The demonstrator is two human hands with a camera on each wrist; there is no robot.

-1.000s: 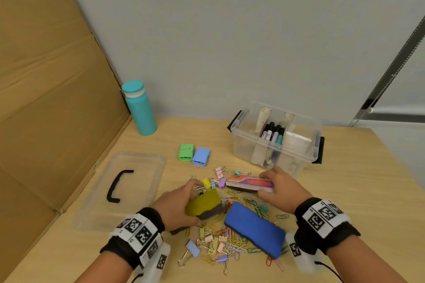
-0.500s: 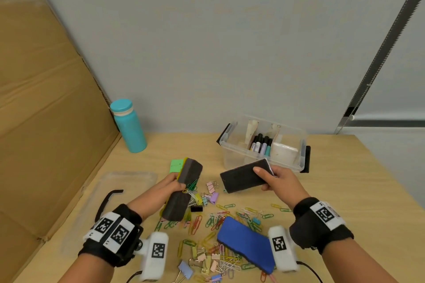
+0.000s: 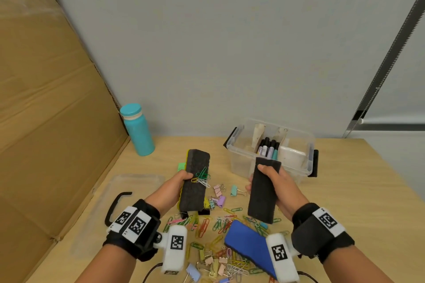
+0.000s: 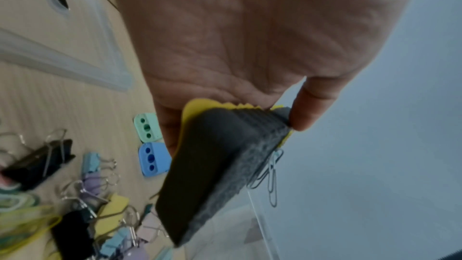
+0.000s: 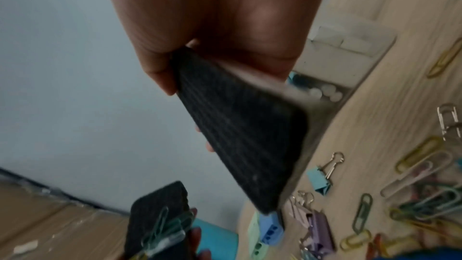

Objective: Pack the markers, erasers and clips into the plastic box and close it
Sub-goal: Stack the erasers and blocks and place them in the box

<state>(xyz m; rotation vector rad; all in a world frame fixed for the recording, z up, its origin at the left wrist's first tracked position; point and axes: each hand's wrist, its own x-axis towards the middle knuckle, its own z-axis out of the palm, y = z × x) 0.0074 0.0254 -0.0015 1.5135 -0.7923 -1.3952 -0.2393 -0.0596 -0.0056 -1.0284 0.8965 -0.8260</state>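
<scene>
My left hand (image 3: 178, 185) grips a yellow-backed eraser (image 3: 195, 182) above the table (image 3: 345, 202), its dark felt face turned up, with a few paper clips (image 3: 202, 177) clinging to the felt. My right hand (image 3: 276, 185) holds a second eraser (image 3: 263, 193), felt up too, thumb pressed across it; its back looks pale, though the wrist view is blurred. The open plastic box (image 3: 239, 156) stands just beyond, markers (image 3: 268, 148) upright inside. A blue eraser (image 3: 246, 240) lies among loose clips (image 3: 220, 225) below.

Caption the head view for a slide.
Each hand holds a black-felt eraser, left, right, above scattered coloured paper clips.
</scene>
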